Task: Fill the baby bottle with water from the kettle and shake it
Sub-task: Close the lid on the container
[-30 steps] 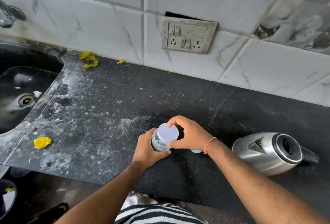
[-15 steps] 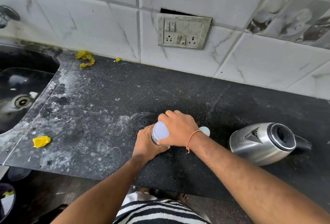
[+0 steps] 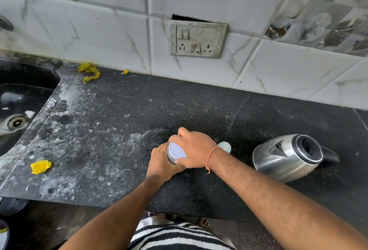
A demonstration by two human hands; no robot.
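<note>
So the baby bottle (image 3: 172, 155) stands upright near the front edge of the counter (image 3: 99, 140), roughly mid-way along it; left hand (image 3: 161, 165) is wrapped round the body from the front-left, fingers curled on it; right hand (image 3: 194, 148) comes over the top from the right, fingers curled down round the pale lid (image 3: 177, 150), gripping its rim.

The thing that matters next: the bottle's long axis points straight up, lid directly under the right palm, so any twist happens round that vertical line while the left hand keeps the body from spinning; my guess is the lid is being screwed on or off, can't tell which from here.

Kettle (image 3: 286, 156) sits to the right, near the front edge, well apart from the bottle, spout facing the hands, handle away; the right hand is clearly the nearer one to it. A small pale round thing (image 3: 225, 146) peeks out just behind the right wrist, mostly hidden, maybe a cap. Water level in the bottle is hidden by the fingers; no idea if it's filled.
</note>
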